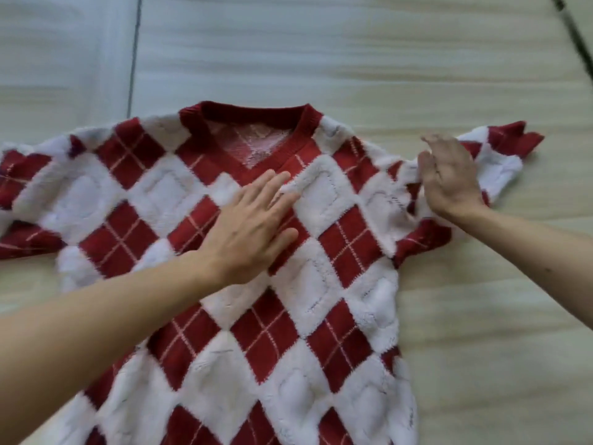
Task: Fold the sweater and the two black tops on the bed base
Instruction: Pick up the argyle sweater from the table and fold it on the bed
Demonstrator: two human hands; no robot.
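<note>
Red-and-white argyle sweater (321, 284) spread face-up on pale wood bed base (481, 316), left hand (253, 226) flat, fingers spread on chest, right hand (449, 178) open, palm down on bunched right sleeve (500, 149), V-neck farthest

No readable text, label, brand, number or sign appears anywhere in view, neither on the sweater (288, 284) nor on the bed base (353, 59) beneath it.

A home bedroom — pale wooden bed base (353, 59); laundry
</note>
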